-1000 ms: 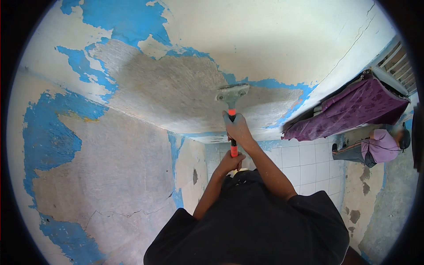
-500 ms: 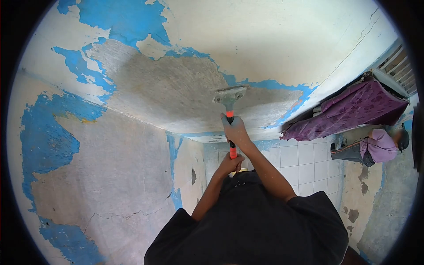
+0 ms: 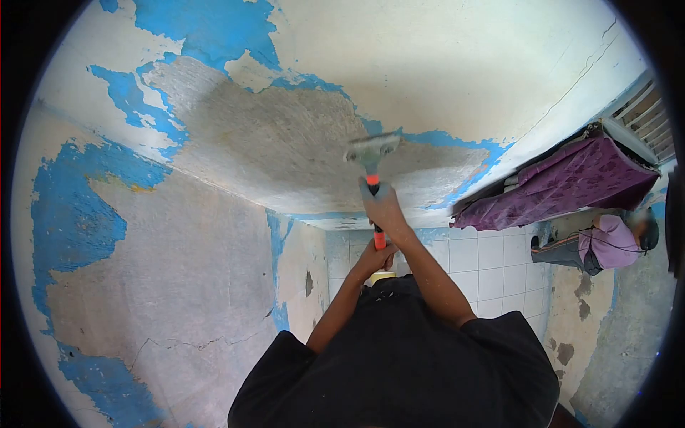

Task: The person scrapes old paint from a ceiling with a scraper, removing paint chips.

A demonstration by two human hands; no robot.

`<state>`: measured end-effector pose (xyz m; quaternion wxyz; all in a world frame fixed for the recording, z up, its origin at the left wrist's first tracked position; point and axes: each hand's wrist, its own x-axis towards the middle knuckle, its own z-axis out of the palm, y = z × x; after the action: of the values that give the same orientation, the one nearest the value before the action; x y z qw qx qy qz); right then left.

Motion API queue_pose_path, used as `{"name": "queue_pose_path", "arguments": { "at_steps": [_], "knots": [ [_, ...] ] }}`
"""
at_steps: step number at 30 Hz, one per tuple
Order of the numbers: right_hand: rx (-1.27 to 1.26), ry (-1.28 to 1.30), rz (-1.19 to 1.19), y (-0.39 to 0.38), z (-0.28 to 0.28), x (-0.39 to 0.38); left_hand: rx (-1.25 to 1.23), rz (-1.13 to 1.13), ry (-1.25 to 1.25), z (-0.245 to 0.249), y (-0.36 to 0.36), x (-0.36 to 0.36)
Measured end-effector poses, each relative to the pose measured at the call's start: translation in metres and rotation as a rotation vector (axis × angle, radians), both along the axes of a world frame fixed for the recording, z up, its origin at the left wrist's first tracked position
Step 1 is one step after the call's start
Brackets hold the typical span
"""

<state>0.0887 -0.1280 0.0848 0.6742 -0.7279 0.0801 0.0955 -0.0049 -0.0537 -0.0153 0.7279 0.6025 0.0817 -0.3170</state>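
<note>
A long-handled scraper [image 3: 370, 150] with a wide metal head and a black and orange handle reaches up to the wall in front of me. My right hand [image 3: 384, 205] is closed round the upper handle, just below the head. Lower down, my left hand [image 3: 376, 258] grips the orange end of the handle. The slightly blurred blade overlaps the border between the bare grey plaster [image 3: 285, 135] and the strip of blue paint [image 3: 442, 137] under the cream coat [image 3: 428, 64].
A left-hand wall [image 3: 193, 271] shows grey plaster with blue patches and a crack. White floor tiles [image 3: 492, 264] lie below. To the right, purple patterned cloth [image 3: 564, 178] hangs beneath a barred opening [image 3: 646, 107]. Another person [image 3: 610, 241] in a pink shirt stands beyond it.
The scraper's handle end and both hands have shifted slightly, with the blade staying near the same paint border. The view has moved a little. Both hands keep hold of the handle.
</note>
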Motion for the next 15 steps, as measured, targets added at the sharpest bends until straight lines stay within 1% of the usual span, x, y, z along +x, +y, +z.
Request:
{"name": "queue_pose_path", "arguments": {
  "at_steps": [2, 3, 4, 5, 6, 8, 10, 12, 13, 15],
  "knots": [
    [-0.020, 0.074, 0.001, 0.000, -0.050, -0.009, 0.018, -0.032, 0.068, -0.030, 0.002, -0.016],
    [-0.029, 0.110, 0.004, 0.001, -0.052, -0.011, 0.004, -0.046, 0.113, -0.033, 0.003, -0.024],
    [-0.024, 0.113, 0.002, 0.001, -0.053, -0.009, -0.010, -0.057, 0.155, -0.038, 0.005, -0.025],
    [-0.019, 0.118, 0.001, 0.001, -0.054, -0.007, 0.002, -0.055, 0.124, -0.042, 0.006, -0.023],
    [-0.014, 0.127, -0.003, 0.000, -0.045, -0.008, 0.013, -0.055, 0.096, -0.027, 0.006, -0.019],
    [0.042, 0.093, 0.014, -0.003, -0.004, -0.003, 0.020, -0.045, 0.062, 0.002, 0.003, -0.012],
    [0.060, 0.093, 0.035, -0.005, 0.010, -0.005, 0.017, -0.014, 0.047, 0.021, 0.000, -0.007],
    [0.048, 0.107, 0.056, -0.006, 0.013, -0.004, -0.051, -0.004, 0.035, 0.005, 0.003, -0.013],
    [0.025, 0.105, 0.059, -0.005, 0.004, -0.005, -0.085, -0.001, 0.030, -0.005, 0.003, -0.017],
    [-0.018, 0.109, 0.062, 0.001, -0.022, -0.012, -0.063, 0.004, 0.106, -0.019, -0.001, -0.028]
  ]
}}
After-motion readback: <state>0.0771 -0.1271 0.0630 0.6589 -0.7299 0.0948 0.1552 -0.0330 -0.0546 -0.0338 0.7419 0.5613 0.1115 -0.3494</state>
